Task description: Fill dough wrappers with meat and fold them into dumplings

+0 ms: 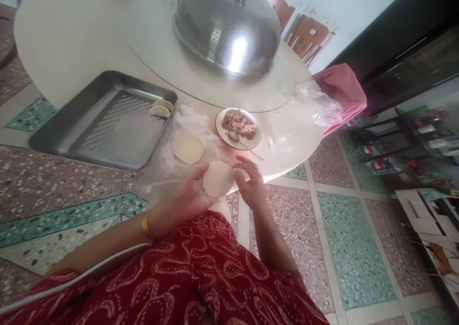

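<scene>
A round dumpling wrapper [217, 179] lies across the palm and fingers of my left hand [191, 191], whose thumb rests at its upper left edge. My right hand [251, 181] pinches the wrapper's right edge between thumb and forefinger, with the other fingers curled loosely. Just beyond my left hand, a stack of wrappers [189, 149] sits on a crumpled clear plastic bag [168, 164]. Past my hands stands a white plate [221, 132] of minced filling [238, 123]. A metal spoon [234, 137] leans in the filling, its handle over the near right rim.
On the left is a grey metal tray [107, 128] with folded dumplings [160, 108] in its right corner. A big perforated steel dome cover [229, 28] stands on the glass turntable [158, 42]. A pink cloth [344, 90] and a plastic bag [317, 102] hang by the right edge.
</scene>
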The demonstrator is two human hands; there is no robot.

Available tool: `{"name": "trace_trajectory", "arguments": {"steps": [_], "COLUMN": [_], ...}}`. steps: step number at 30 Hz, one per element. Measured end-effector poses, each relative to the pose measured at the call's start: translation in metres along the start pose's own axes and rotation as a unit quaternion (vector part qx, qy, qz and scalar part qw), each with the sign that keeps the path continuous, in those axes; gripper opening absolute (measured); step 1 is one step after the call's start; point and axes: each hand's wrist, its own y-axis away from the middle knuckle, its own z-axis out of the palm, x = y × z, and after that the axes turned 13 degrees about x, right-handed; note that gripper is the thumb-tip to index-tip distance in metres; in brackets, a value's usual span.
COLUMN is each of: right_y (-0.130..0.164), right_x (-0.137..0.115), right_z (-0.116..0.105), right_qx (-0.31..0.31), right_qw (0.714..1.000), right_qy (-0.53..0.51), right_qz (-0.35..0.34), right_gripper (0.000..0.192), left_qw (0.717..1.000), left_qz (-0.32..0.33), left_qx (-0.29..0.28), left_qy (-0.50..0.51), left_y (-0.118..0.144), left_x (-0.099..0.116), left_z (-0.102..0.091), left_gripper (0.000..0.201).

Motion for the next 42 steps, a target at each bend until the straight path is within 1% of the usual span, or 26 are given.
{"name": "trace_trajectory", "arguments": {"steps": [1,3,5,8,10,11,13,16,18,20,22,24,25,27,30,33,36,39,42], "right_y": [0.001,0.001,0.0,-0.008,-0.017,-0.022,-0.036,-0.061,-0.074,-0.082,-0.084,-0.083,-0.083,-0.084,-0.088,-0.09,-0.087,-0.081,-0.077], "right_x": [0.008,0.026,0.044,0.06,0.061,0.06,0.054,0.046,0.042,0.038,0.034,0.032,0.031,0.031,0.035,0.037,0.036,0.032,0.03], "right_z": [-0.003,-0.009,-0.014,-0.014,-0.008,-0.003,0.011,0.029,0.033,0.029,0.019,0.009,0.006,0.006,0.016,0.028,0.034,0.032,0.021], "right_qx": [0.015,0.044,0.054,0.08,0.097,0.104,0.124,0.175,0.19,0.177,0.16,0.161,0.166,0.173,0.161,0.152,0.137,0.107,0.079], "right_qw": [0.999,0.99,0.981,0.973,0.967,0.965,0.964,0.959,0.967,0.983,0.982,0.964,0.953,0.937,0.931,0.934,0.944,0.954,0.958], "right_qy": [-0.008,-0.026,-0.037,-0.064,-0.101,-0.117,-0.141,-0.166,-0.132,-0.051,0.025,0.063,0.073,0.088,0.104,0.106,0.085,0.061,0.05], "right_qz": [0.04,0.131,0.182,0.206,0.212,0.209,0.19,0.149,0.103,0.016,-0.098,-0.201,-0.241,-0.291,-0.312,-0.306,-0.288,-0.272,-0.271], "right_gripper": [0.022,0.031,0.043,0.06,0.064,0.063,0.053,0.038,0.034,0.031,0.024,0.016,0.014,0.015,0.018,0.02,0.022,0.022,0.019], "left_qw": [1.0,0.999,0.999,0.998,0.995,0.993,0.991,0.989,0.985,0.982,0.979,0.978,0.976,0.974,0.973,0.972,0.971,0.973,0.974], "left_qz": [-0.005,-0.016,-0.028,-0.059,-0.081,-0.089,-0.093,-0.087,-0.088,-0.089,-0.091,-0.092,-0.094,-0.098,-0.109,-0.112,-0.11,-0.106,-0.105], "left_qx": [0.012,0.03,0.028,0.029,0.043,0.049,0.053,0.062,0.077,0.087,0.083,0.082,0.085,0.093,0.1,0.104,0.112,0.106,0.105], "left_qy": [0.009,0.017,0.008,0.009,0.038,0.055,0.082,0.106,0.125,0.146,0.16,0.171,0.175,0.18,0.179,0.179,0.18,0.175,0.171], "left_y": [-0.001,-0.002,-0.005,-0.01,-0.013,-0.014,-0.013,-0.01,-0.007,-0.006,-0.006,-0.007,-0.008,-0.01,-0.011,-0.01,-0.01,-0.01,-0.011], "left_x": [0.0,0.0,0.001,0.002,0.003,0.004,0.006,0.011,0.015,0.018,0.02,0.02,0.02,0.02,0.021,0.022,0.024,0.023,0.022], "left_z": [0.001,0.002,0.005,0.011,0.016,0.018,0.022,0.023,0.021,0.018,0.014,0.011,0.011,0.01,0.011,0.011,0.011,0.011,0.009], "left_gripper": [0.036,0.038,0.043,0.046,0.046,0.046,0.045,0.044,0.043,0.043,0.043,0.042,0.042,0.042,0.041,0.041,0.041,0.041,0.04]}}
